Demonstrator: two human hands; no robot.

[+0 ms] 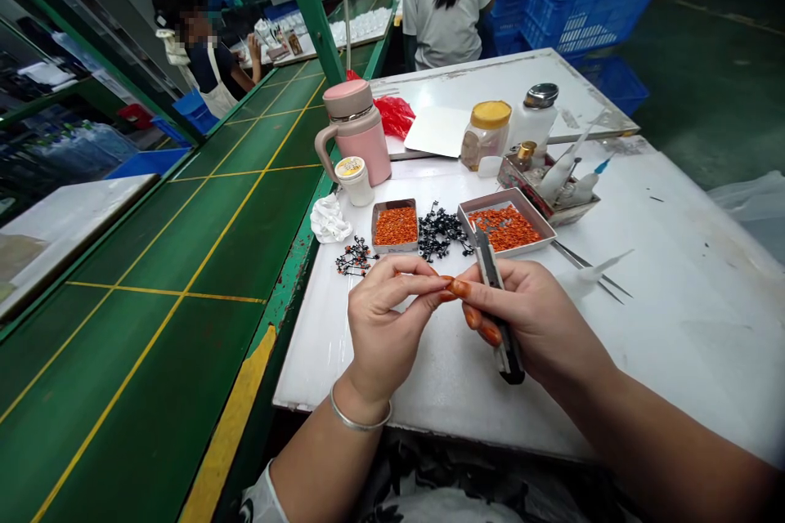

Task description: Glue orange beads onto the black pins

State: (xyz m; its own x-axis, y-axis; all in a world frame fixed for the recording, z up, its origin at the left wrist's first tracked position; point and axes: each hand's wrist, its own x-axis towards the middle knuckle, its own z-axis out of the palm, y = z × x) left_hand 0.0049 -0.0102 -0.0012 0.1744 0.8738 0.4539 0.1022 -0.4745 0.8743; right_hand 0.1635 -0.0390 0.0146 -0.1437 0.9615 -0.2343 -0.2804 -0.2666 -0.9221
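1. A slim utility knife of grey metal and black plastic is located in the right hand, above the white tabletop. It is grasped between the thumb and the curled fingers, its upper end directed away from the body, perhaps so that the thumb tip is left free.
2. By the left hand, the thumb and forefinger are brought close together and set against the right thumb tip. Whether a small piece is pinched there cannot be told.
3. Beyond the hands, small orange pieces are contained in a little square tray and a wider shallow tray, presumably against scattering. Between these, a heap of tiny black parts is laid, apparently within easy reach.
4. To the right, pointed metal tweezers are placed beside a translucent squeeze bottle.
5. Farther left, a pink handled flask is stood near the green conveyor belt, probably away from the working area.
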